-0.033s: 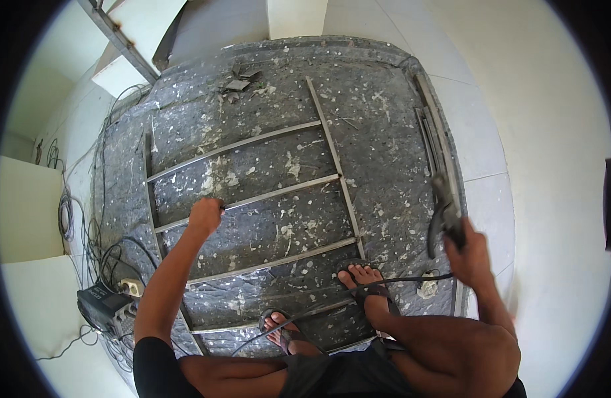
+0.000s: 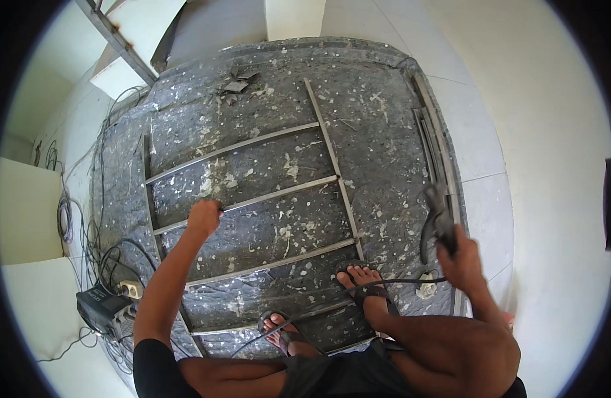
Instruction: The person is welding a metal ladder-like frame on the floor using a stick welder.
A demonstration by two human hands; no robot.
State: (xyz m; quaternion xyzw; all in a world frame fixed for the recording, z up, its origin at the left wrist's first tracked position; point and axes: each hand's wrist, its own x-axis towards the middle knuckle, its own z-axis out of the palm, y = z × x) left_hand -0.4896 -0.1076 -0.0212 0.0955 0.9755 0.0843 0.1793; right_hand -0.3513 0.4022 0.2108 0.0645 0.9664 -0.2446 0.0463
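Note:
My right hand is wrapped round the handle of a dark welding electrode holder, raised at the right and a little blurred. Its black cable leaves by my hand and runs left across my feet. My left hand is closed over the middle crossbar of a ladder-like metal frame lying on the floor sheet. A small dark bit shows at its fingertips; I cannot tell whether this hand grips the bar or that bit.
A dark welding machine stands at the lower left, beside tangled cables and a pale socket block. Metal flat pieces lie at the far side. Loose bars rest along the right edge of the paint-spotted sheet.
My right hand has shifted slightly left and down with the electrode holder. My left hand stays at the same crossbar.

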